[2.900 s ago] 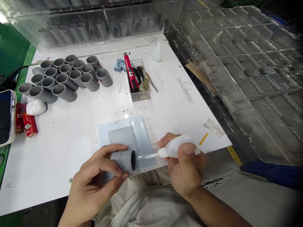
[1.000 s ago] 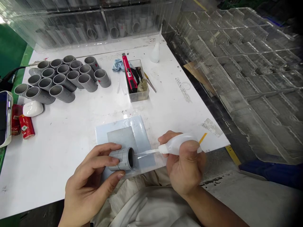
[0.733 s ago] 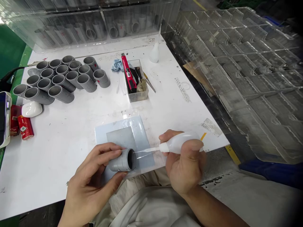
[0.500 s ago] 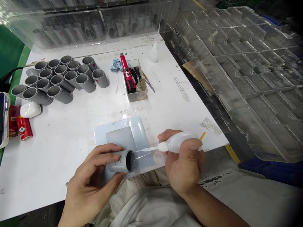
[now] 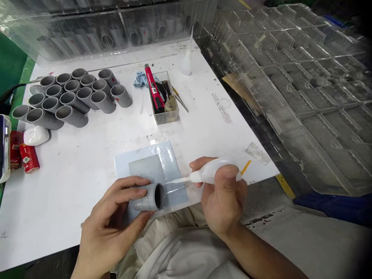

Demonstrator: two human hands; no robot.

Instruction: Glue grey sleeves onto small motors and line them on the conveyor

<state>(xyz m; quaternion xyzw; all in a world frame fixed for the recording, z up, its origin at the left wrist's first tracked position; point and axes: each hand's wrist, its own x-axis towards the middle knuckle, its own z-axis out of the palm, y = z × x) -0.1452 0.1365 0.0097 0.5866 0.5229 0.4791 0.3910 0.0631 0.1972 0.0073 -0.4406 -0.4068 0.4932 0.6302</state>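
My left hand (image 5: 116, 213) is closed around a grey plastic tube (image 5: 147, 197), which lies on its side in the grip with its open end facing right. In my right hand (image 5: 223, 197) is a white squeeze bottle (image 5: 213, 170) with a long thin nozzle. The nozzle points left, and its fine tip is at or close to the tube's rim; I cannot tell whether they touch. Beneath the tube lies a light blue sheet (image 5: 173, 161) with a grey square pad (image 5: 147, 166) on it.
Several grey tubes (image 5: 71, 99) stand grouped at the left. A clear box (image 5: 167, 118) holds a red cutter (image 5: 155, 91), near tweezers (image 5: 181, 101) and another squeeze bottle (image 5: 186, 64). Clear trays (image 5: 279, 93) sit at the right. A white earbud case (image 5: 36, 135) lies left.
My right hand has moved slightly left with the squeeze bottle, bringing the nozzle a little nearer the tube. My left hand keeps the tube nearly still. The whole view has shifted slightly.
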